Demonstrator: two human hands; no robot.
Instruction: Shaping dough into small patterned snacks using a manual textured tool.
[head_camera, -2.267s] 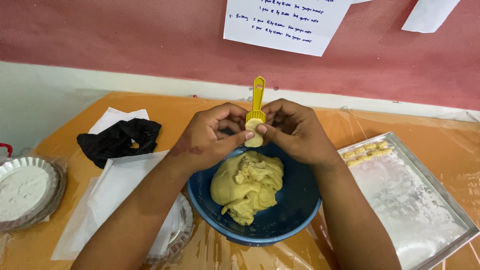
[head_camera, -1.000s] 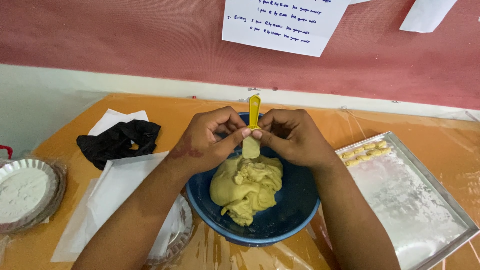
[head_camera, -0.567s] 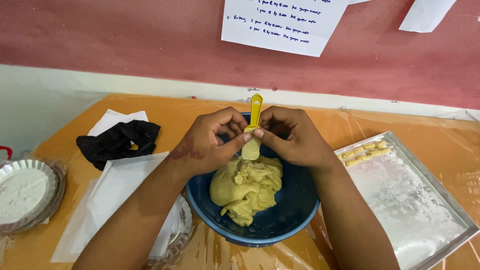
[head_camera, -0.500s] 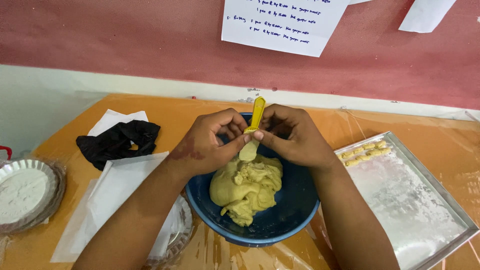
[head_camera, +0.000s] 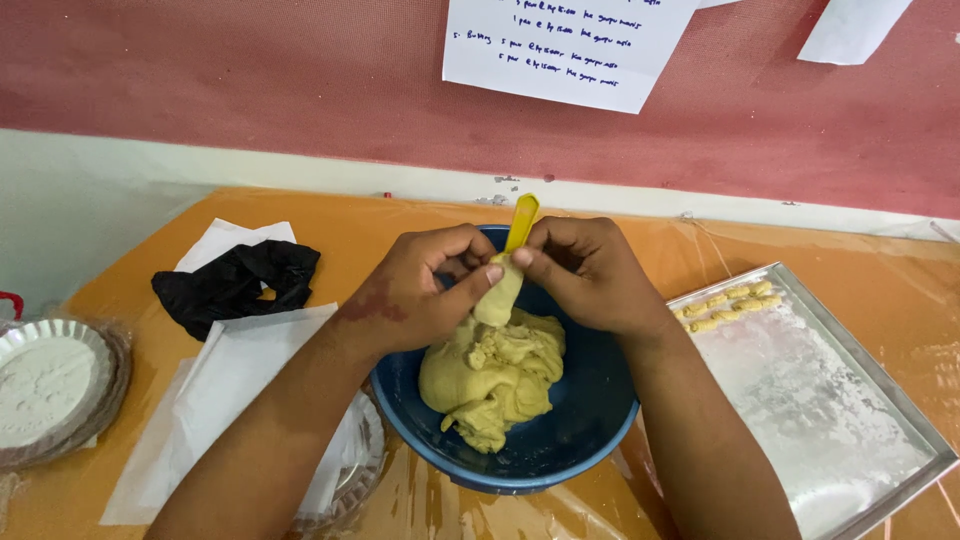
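Fingers of the left hand (head_camera: 420, 295) and right hand (head_camera: 590, 275) pinch tight on a yellow spoon (head_camera: 521, 218) and its small dough lump (head_camera: 497, 300). Both sit mid-frame, above the big dough (head_camera: 492, 375) in the blue bowl (head_camera: 590, 420).

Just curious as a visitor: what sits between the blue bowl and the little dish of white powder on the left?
In the head view, white paper sheets lie between the blue bowl and the powder dish.

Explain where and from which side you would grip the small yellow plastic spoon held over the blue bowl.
Grip the small yellow plastic spoon by its bare upper handle, coming from above. It stands nearly upright, its lower end buried in pale dough between the left hand and right hand, so probably only the top is free.
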